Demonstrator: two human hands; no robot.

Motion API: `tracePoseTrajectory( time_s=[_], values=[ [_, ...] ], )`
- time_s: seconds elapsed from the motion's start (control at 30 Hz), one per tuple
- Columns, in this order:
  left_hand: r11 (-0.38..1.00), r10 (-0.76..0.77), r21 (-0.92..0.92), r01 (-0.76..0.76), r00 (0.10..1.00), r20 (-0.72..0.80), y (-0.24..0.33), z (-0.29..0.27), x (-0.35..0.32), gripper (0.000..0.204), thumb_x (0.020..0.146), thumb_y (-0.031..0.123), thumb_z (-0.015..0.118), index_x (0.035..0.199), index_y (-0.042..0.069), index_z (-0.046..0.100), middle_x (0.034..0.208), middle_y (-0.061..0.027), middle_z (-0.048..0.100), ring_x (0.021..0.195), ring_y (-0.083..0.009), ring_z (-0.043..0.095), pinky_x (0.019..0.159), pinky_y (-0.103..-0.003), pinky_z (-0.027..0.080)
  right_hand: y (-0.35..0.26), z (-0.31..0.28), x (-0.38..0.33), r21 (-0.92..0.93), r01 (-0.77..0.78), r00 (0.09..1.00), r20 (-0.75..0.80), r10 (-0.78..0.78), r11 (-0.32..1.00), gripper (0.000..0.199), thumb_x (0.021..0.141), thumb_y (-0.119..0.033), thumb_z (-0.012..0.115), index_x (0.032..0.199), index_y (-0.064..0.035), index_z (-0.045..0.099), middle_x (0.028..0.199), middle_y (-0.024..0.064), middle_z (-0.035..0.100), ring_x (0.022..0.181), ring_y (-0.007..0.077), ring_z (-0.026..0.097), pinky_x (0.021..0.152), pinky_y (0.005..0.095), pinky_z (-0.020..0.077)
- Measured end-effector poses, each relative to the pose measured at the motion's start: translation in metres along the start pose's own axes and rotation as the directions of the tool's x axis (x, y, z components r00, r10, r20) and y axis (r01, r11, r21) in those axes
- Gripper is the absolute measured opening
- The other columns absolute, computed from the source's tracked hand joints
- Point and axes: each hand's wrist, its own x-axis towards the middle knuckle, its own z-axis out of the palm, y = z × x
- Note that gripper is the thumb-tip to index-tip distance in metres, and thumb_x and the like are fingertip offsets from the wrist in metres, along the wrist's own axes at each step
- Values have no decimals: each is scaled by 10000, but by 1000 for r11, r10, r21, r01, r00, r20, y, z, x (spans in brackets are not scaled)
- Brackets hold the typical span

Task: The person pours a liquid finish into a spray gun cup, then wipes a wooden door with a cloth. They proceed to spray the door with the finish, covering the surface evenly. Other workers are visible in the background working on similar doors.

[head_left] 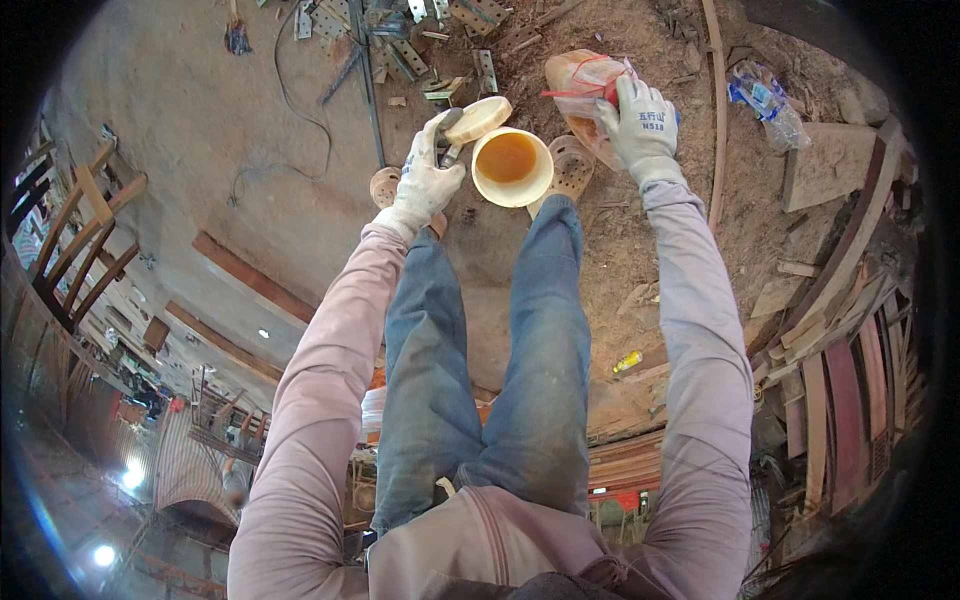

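Note:
My left hand (432, 165), in a whitish work glove with dark fingertips, grips a round cream lid (478, 118), tilted up. Close against those fingers is a cream tub (543, 182), its mouth uncovered and amber-brown liquid (505, 158) inside. Whether that hand also bears the tub, I cannot tell. Over to the right, my right hand (641, 125), in a matching glove, is closed on the top of a clear plastic bag (583, 80) with red ties. What the bag holds is hard to make out.
Metal hinge-like plates (405, 60) lie scattered ahead on the dirt floor, near a thin dark cable (285, 90). A crumpled plastic bottle (770, 105) and a wooden board (835, 165) lie at right. Wooden planks (255, 275) lie left; a yellow bottle (627, 361) is beside my leg.

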Motion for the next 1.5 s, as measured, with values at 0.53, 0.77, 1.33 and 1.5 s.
tracePoseTrajectory(
  time_s=[0.53, 0.77, 1.33, 1.5],
  values=[
    [998, 0, 67, 4, 998, -67, -20, 3, -2, 670, 874, 125, 759, 1463, 103, 439, 1411, -137, 567, 1328, -256, 533, 1128, -360, 403, -7, -4, -1, 82, -171, 972, 175, 155, 982, 432, 907, -411, 667, 1246, -174, 542, 1173, 131, 639, 987, 357, 688, 782, 484, 543],
    [999, 29, 23, -27, 995, -98, -20, 4, -3, 728, 786, -1, 616, 1471, 165, 431, 1337, -217, 543, 1275, -395, 532, 1087, -436, 437, 23, -20, 0, -299, 437, 898, 86, -432, 848, 631, 822, -350, 728, 1401, -242, 501, 1235, 151, 598, 1136, 312, 616, 875, 453, 520],
    [999, 37, 43, -32, 992, -123, -24, 4, -9, 722, 790, -2, 613, 1466, 176, 433, 1301, -216, 551, 1248, -401, 544, 1076, -454, 440, 20, -12, -4, -2, 100, 995, -12, -100, 995, 561, 861, -381, 713, 1336, -158, 515, 1220, 126, 635, 1074, 296, 649, 867, 470, 526],
    [997, -2, 80, 10, 994, -111, -20, 7, -12, 683, 834, 48, 681, 1466, 123, 434, 1370, -177, 548, 1297, -332, 536, 1110, -408, 417, 6, -12, 2, 60, -123, 960, 260, 103, 991, 499, 912, -409, 667, 1309, -142, 522, 1207, 129, 651, 1095, 343, 649, 855, 481, 527]
  ],
)
